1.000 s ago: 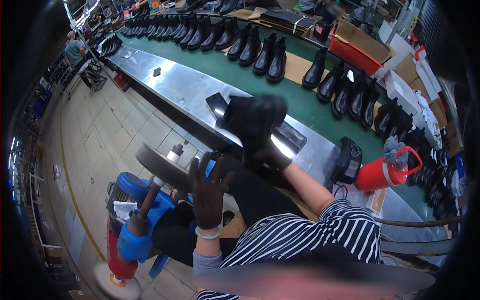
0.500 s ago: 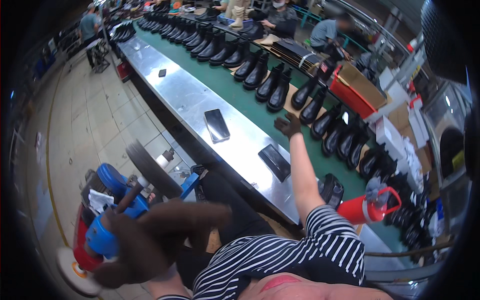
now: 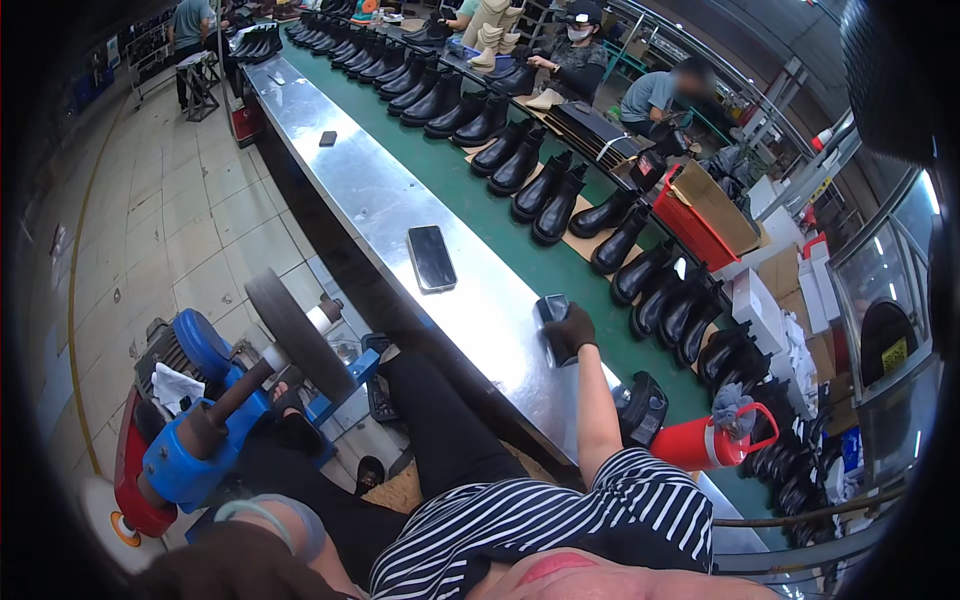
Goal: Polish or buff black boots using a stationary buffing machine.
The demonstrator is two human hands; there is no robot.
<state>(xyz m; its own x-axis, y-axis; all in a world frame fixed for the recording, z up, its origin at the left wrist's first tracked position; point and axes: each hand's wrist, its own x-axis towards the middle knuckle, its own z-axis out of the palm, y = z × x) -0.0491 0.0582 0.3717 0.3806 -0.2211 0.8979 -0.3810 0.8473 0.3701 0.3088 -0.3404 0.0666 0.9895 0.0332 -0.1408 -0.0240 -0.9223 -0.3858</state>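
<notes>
Gripping: R hand (image 3: 572,328), brown-gloved, fingers closed on the right side of a dk phone-like slab (image 3: 549,309); can't tell if it's fully clear of the metal below.
Slab loc: over R edge of the metal counter (image 3: 490,335), nr the green surface (image 3: 470,197).
L hand: L hand (image 3: 235,565), also brown-gloved, at bottom left edge, blurred & cut off; can't tell if fingers are clenched or loose. Pale band (image 3: 252,510) on that wrist.
Phone: dk-screened phone (image 3: 432,259) flat on counter, left of the slab & well apart from R hand.
Small item: little dk block (image 3: 327,138) farther up counter.
Boots: long line of black ankle boots (image 3: 556,217) standing on green surface, some on tan card.
Bottle: red bottle (image 3: 685,443), tilted in view, w/ grey cloth bunch (image 3: 733,408) nr its handle; black bulky item (image 3: 640,407) just beside, b/w bottle & R hand.
Machine: blue machine (image 3: 195,455) on person's left, w/ dk wheel (image 3: 300,335) on its shaft & white cloth (image 3: 176,388) on top.
Bin: red bin (image 3: 700,228) beyond boots, cardboard inside.
Bkgd: masked co-worker (image 3: 580,72) & another in grey top (image 3: 650,95) across the line; third person (image 3: 190,28) standing far left.
Clothing: b/w striped top (image 3: 540,535), dk trousers (image 3: 440,415).
</notes>
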